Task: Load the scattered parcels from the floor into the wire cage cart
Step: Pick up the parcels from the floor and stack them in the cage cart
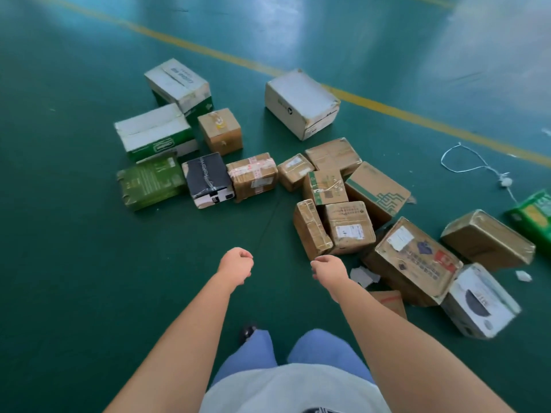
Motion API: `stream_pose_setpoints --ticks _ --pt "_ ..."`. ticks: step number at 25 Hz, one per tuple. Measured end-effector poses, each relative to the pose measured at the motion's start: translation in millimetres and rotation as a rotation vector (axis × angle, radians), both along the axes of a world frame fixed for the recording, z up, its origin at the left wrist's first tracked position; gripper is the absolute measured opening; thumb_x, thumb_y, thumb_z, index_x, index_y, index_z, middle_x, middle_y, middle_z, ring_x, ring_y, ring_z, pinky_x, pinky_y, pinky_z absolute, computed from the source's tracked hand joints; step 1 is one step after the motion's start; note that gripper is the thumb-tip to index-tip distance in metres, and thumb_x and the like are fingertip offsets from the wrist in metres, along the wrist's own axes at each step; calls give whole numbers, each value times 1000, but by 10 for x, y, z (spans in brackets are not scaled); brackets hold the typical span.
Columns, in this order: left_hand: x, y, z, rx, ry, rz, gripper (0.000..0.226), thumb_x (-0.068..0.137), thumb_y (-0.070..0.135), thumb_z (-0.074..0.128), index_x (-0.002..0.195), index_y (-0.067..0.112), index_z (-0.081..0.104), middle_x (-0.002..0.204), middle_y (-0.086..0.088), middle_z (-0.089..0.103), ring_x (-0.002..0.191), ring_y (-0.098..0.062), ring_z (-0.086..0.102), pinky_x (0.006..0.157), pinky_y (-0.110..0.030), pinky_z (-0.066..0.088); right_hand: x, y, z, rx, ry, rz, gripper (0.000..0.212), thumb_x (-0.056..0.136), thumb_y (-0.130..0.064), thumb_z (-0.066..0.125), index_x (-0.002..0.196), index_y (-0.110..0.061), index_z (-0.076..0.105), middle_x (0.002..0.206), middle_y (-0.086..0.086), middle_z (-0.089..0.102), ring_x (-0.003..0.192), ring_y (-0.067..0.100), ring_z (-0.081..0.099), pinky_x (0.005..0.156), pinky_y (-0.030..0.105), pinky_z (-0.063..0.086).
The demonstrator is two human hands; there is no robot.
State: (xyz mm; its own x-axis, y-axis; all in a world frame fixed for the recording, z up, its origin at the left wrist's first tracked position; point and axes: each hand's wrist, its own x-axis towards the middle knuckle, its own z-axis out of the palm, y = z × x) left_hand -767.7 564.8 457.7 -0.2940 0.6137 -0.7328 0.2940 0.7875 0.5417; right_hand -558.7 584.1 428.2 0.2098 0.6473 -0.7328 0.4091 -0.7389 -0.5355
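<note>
Left hand [236, 265] and right hand [329, 271] are hanging loosely curled, holding nothing — parcels [349, 226] are lying scattered from eleven to three o'clock on the green floor [74, 263].

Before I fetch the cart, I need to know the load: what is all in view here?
white boxes: four, two green-trimmed, far side, one near right
brown cardboard parcels: about eleven, centre to right
green packs: two, far left and right edge
black-and-white box: one, left row
white string: one, right floor
paper scraps: white, by the pile
floor: green, yellow line
wire cage cart: not in view
hands: left and right, loosely curled, holding nothing
</note>
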Motion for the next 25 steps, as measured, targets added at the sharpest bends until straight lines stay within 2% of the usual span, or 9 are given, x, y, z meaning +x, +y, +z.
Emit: stream_pose_setpoints --ticks 3,6,7,11,16,19,22,25 --pt "189 604 -45 -39 -12 -98 21 92 3 42 101 15 57 88 0 58 78 -19 56 62 -28 46 178 425 -70 -12 -5 -57 27 93 -19 56 118 -12 60 110 7 64 104 25 61 90 39 49" --pt "506 1209 -171 -97 -24 -187 22 93 4 43 106 15 57 94 -1 59 78 -18 56 59 -26 46 433 872 -218 -55 -24 -63 14 91 -14 55 103 -12 62 88 4 60 85 22 55 76 35 45" --pt "589 1401 -213 -109 -25 -200 23 93 5 43 108 14 57 96 -2 59 78 -18 56 59 -26 46 504 1032 -283 -63 -12 -58 14 91 -14 54 102 -13 62 86 4 60 84 22 54 75 33 43" --pt "958 2106 -396 -177 2 -159 22 94 4 44 109 13 57 102 -5 60 80 -18 58 61 -26 46 821 1869 -473 -106 33 -32 30 93 -16 55 122 -9 60 115 8 63 109 26 58 95 37 46" --pt "1341 3053 -881 -278 20 -82 19 93 3 45 102 14 58 94 -5 61 76 -17 58 64 -28 46 1041 3005 -896 -146 5 130 25 95 -21 51 116 -10 59 113 9 63 100 25 57 90 36 48" --pt "1462 3570 -1354 -299 -20 -68 17 93 2 45 98 14 56 86 -3 59 69 -15 55 64 -27 46 1008 3481 -1397 -204 -40 215 25 94 -21 51 117 -12 57 117 8 62 106 27 57 89 35 45" --pt "1416 3995 -2118 -327 -10 -121 17 93 1 47 103 11 56 83 -2 56 64 -13 53 56 -24 41 865 3752 -2153 -284 -107 290 38 89 -28 59 124 -15 50 125 9 55 112 29 54 95 40 46" --pt "1293 4313 -3043 -387 9 -244 21 92 2 47 107 9 59 81 -3 57 67 -17 54 55 -24 41 650 3878 -2975 -377 -149 298 74 86 -37 66 145 -15 27 144 10 33 131 30 38 105 41 38"
